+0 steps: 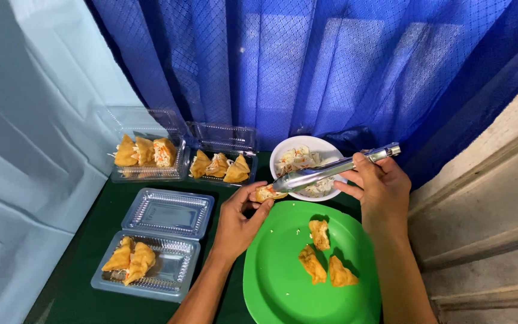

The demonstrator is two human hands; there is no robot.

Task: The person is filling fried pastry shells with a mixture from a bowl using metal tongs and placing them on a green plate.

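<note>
Left hand (pixel 238 219) pinches a fried pocket (pixel 268 193) just above the plate (pixel 271 282) rim. Right hand (pixel 379 186) grips tongs (pixel 331 171), tips at the pocket's opening. Risk: filling spills onto the desk (pixel 91 282), or the thin shell tears under pressure.

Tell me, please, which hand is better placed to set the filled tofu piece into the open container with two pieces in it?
Probably the left hand: it holds the filled tofu piece and is on the side of the open container. The right hand grips the metal tongs over the white bowl.
</note>
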